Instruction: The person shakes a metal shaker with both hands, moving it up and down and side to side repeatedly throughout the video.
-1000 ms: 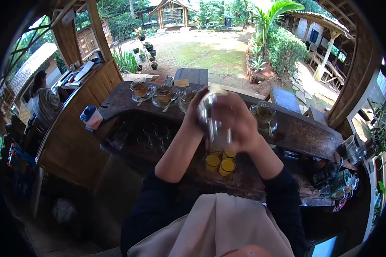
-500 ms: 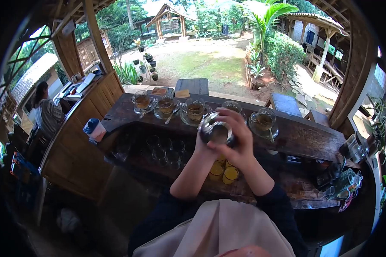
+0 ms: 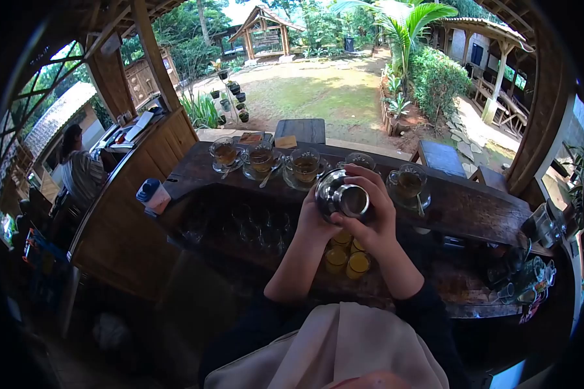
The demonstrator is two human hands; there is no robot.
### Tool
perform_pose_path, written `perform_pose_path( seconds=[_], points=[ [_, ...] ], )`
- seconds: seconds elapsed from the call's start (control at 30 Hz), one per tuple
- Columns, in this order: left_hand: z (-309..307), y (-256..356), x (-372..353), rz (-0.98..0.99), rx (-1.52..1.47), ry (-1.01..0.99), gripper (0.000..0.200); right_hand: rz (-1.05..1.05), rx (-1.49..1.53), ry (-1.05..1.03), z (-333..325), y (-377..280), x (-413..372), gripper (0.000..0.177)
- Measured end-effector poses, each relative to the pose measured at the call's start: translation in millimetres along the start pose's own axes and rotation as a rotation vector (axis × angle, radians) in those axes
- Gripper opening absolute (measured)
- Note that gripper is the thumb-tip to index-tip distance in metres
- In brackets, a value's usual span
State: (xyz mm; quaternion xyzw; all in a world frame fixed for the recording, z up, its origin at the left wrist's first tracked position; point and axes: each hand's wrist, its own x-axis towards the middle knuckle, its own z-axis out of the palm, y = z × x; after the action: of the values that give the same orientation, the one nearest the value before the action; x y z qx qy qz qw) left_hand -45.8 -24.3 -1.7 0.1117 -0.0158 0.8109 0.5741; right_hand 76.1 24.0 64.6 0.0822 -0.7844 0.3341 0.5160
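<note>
A shiny metal cocktail shaker (image 3: 333,187) is held up over the counter, its capped end tilted toward me. My left hand (image 3: 311,223) is closed around its left side, the fingers mostly hidden behind it. My right hand (image 3: 377,214) wraps the right side, fingers over the top and thumb below the cap. Under my hands, several glasses of orange-yellow drink (image 3: 358,264) stand on the lower counter. Just beyond the shaker, a row of glass cups of tea on saucers (image 3: 305,166) lines the raised counter, spoons lying beside some of them.
Upturned clear glasses (image 3: 253,223) stand on the dark lower shelf at left. A lidded cup (image 3: 152,196) sits at the counter's left end. Glass jugs and glasses (image 3: 532,275) crowd the right end. Another person (image 3: 81,168) is at a wooden desk on the left.
The shaker has turned in my hands, so its cap now shows more clearly. The whole view has shifted slightly, moving the scene right. Both hands keep their hold.
</note>
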Motion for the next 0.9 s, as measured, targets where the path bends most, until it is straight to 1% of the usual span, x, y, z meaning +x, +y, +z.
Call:
perform_pose_path(
  seconds=[0.03,0.1,0.13,0.17,0.2,0.23,0.27,0.33,0.37,0.4,0.43,0.47,0.5,0.57,0.6,0.63,0.7,0.73,0.77,0.8,0.83,0.87,0.9],
  points=[
    [14,3,-3,-0.001,0.013,-0.005,0.050,-0.064,0.006,0.027,-4,-8,5,0.048],
    [52,6,-26,-0.326,0.001,-0.079,0.050,-0.392,-0.026,-0.102,-12,-40,1,0.042],
    [86,-4,-47,-0.220,0.059,-0.014,0.053,-0.579,-0.043,-0.090,-11,-60,-5,0.037],
    [75,-10,-57,-0.160,0.057,-0.037,0.055,-0.768,-0.062,-0.077,-9,-72,-9,0.032],
    [68,-22,-55,0.104,0.187,-0.224,0.055,-0.773,-0.060,-0.080,-8,-70,-8,0.032],
    [67,-32,-51,0.370,0.312,-0.411,0.055,-0.998,-0.045,-0.035,-7,-67,-8,0.028],
    [67,-29,-49,0.373,0.307,-0.412,0.055,-1.218,-0.028,0.011,-7,-65,-10,0.023],
    [60,-12,-41,-0.012,0.125,-0.191,0.053,-0.888,0.020,-0.035,-12,-49,-12,0.027],
    [53,-6,-38,-0.203,0.035,-0.081,0.052,-0.679,-0.046,-0.169,-21,-34,-7,0.035],
    [30,-5,-29,-0.171,-0.071,-0.147,0.051,-0.480,0.014,-0.076,-11,-18,-2,0.042],
    [28,-7,-22,-0.138,-0.175,-0.217,0.050,-0.154,0.029,0.018,-3,-13,-1,0.047],
    [26,-9,-22,-0.046,-0.078,-0.085,0.048,0.022,0.050,0.108,-1,-11,1,0.050],
    [25,-7,-24,-0.044,-0.076,-0.090,0.048,0.017,0.050,0.108,-3,-15,1,0.050],
    [42,-2,-35,-0.132,-0.036,-0.247,0.049,-0.219,0.057,0.038,-13,-43,4,0.046],
    [56,-3,-45,-0.203,0.091,-0.054,0.049,-0.464,-0.030,-0.040,-17,-60,0,0.041],
    [79,-11,-67,-0.106,0.225,-0.040,0.055,-0.708,-0.119,-0.120,-20,-72,-7,0.037],
    [72,-31,-86,0.157,0.298,-0.332,0.062,-1.198,-0.082,0.046,-4,-79,-13,0.030],
    [57,-34,-45,0.340,0.190,-0.785,0.066,-1.199,-0.082,0.042,-2,-73,-14,0.030],
    [52,-25,-43,0.341,0.186,-0.781,0.066,-1.102,-0.015,0.090,1,-65,-16,0.029],
    [50,-14,-48,0.051,0.106,-0.567,0.062,-1.003,0.051,0.138,2,-60,-15,0.028],
    [45,-6,-49,-0.232,0.024,-0.347,0.058,-0.757,-0.050,-0.104,-20,-50,-9,0.032],
    [23,-5,-39,-0.139,-0.043,-0.272,0.053,-0.556,-0.057,-0.067,-14,-29,-3,0.036],
    [6,-7,-27,-0.046,-0.105,-0.198,0.049,-0.233,-0.033,-0.001,-4,-22,2,0.037]
  ],
)
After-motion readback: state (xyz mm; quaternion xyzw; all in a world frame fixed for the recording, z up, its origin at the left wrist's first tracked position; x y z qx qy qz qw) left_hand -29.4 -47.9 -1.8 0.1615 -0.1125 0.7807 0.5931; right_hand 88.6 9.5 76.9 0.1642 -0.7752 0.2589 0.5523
